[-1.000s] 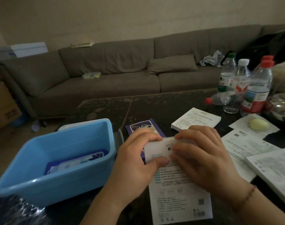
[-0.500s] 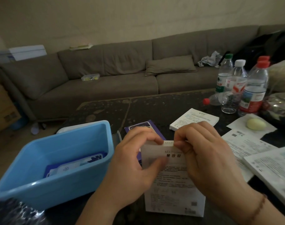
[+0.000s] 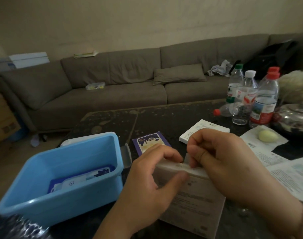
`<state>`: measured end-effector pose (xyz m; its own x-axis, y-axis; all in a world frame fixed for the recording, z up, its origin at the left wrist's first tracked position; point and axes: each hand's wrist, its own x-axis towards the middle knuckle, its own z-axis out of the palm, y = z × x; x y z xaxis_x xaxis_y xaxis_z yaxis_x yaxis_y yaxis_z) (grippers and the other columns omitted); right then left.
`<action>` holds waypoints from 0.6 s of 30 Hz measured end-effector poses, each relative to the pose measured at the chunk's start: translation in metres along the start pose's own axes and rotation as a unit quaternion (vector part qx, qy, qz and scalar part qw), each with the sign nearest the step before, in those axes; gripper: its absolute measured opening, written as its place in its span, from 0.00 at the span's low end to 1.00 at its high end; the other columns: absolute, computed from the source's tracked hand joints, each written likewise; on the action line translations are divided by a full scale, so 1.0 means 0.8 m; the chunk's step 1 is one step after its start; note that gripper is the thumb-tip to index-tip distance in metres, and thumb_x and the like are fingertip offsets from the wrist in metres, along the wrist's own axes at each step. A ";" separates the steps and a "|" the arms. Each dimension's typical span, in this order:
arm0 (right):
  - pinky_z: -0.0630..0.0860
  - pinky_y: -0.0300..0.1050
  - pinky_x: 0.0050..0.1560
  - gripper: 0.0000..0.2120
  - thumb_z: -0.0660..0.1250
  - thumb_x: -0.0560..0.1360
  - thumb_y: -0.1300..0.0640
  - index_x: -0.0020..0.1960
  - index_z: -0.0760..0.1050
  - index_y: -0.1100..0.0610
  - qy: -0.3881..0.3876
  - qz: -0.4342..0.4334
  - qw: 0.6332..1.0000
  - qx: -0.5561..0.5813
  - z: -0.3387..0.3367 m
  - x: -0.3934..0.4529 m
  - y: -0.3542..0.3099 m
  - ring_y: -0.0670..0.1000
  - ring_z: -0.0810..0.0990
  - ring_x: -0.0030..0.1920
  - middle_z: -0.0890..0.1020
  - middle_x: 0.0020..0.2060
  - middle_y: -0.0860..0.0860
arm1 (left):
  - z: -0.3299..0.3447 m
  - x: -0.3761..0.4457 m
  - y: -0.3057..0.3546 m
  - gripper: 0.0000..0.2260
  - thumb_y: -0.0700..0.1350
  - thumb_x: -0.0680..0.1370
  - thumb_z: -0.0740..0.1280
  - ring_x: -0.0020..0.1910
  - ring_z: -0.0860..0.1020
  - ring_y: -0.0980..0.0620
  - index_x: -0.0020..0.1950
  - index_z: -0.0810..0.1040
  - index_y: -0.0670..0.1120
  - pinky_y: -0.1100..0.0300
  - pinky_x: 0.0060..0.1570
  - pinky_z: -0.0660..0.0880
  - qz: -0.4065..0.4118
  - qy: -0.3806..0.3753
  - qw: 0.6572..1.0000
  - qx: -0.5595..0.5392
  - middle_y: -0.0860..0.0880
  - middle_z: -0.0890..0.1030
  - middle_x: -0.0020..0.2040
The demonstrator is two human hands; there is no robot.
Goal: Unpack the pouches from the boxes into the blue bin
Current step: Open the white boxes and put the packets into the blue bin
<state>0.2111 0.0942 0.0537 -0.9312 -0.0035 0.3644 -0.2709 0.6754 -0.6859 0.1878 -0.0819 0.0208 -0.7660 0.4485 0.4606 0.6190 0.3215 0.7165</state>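
Between the two hands, close to the camera, a flat white box (image 3: 190, 195) stands on its bottom edge on the dark table (image 3: 164, 118), with its top end up. The left hand (image 3: 147, 187) holds that top end, with the fingers curled over the far side and the thumb pressed on the near side. The right hand (image 3: 224, 163) pinches a small flap at the top of the box between the thumb and the bent fingers, so it looks like the box is being opened. No pouch shows from this box yet. Just to the left sits the blue bin (image 3: 35, 200), and a purple and white pouch (image 3: 81, 178) already lies flat on its floor. Behind the hands a purple packet (image 3: 149, 141) lies on the table, and a second white box (image 3: 204, 130) lies a bit to the right of it. Paper sheets (image 3: 285, 171) are spread out on the right side. Farther back stand some water bottles (image 3: 250, 97), and one small bottle lies on its side beside them. A grey sofa (image 3: 112, 87) runs along the wall. Things could go wrong if the flap is pulled too hard, because it might rip. The box could also slip and tip over, since it only rests on a thin edge. Then pouches might slide out onto the table and miss the bin.
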 end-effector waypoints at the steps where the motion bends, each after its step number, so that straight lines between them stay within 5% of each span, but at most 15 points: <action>1: 0.72 0.28 0.36 0.08 0.65 0.78 0.53 0.41 0.75 0.45 -0.018 0.002 1.000 -0.002 -0.004 0.001 -0.002 0.37 0.79 0.36 0.82 0.35 0.38 | 0.001 0.001 0.000 0.11 0.59 0.72 0.68 0.55 0.78 0.58 0.52 0.75 0.61 0.54 0.49 0.80 -0.013 0.005 1.000 -0.008 0.60 0.78 0.53; 6: 0.76 0.31 0.39 0.08 0.60 0.73 0.44 0.45 0.77 0.43 -0.010 0.006 0.998 0.058 -0.023 -0.016 -0.004 0.37 0.82 0.41 0.84 0.39 0.38 | 0.001 0.001 0.002 0.09 0.55 0.73 0.71 0.54 0.77 0.61 0.50 0.75 0.61 0.64 0.48 0.78 -0.038 0.010 0.999 -0.026 0.62 0.78 0.51; 10: 0.81 0.43 0.43 0.17 0.70 0.61 0.42 0.49 0.77 0.42 -0.061 0.035 0.994 0.085 -0.043 -0.037 0.003 0.41 0.84 0.44 0.85 0.42 0.39 | -0.001 0.001 0.005 0.08 0.49 0.75 0.73 0.54 0.76 0.62 0.49 0.76 0.59 0.71 0.48 0.74 -0.034 -0.001 0.999 -0.022 0.61 0.78 0.50; 18: 0.75 0.25 0.46 0.14 0.74 0.67 0.49 0.48 0.76 0.35 -0.086 -0.044 0.994 -0.055 -0.049 -0.042 -0.004 0.29 0.80 0.43 0.79 0.43 0.23 | -0.004 0.002 0.003 0.08 0.52 0.75 0.71 0.54 0.76 0.63 0.52 0.75 0.60 0.72 0.49 0.73 -0.033 -0.020 0.999 -0.011 0.62 0.77 0.49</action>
<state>0.2527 0.1211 0.0687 -0.9355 -0.1856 0.3008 -0.3339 0.7433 -0.5797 0.1877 -0.0833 0.0253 -0.7969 0.4597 0.3920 0.5637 0.3322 0.7562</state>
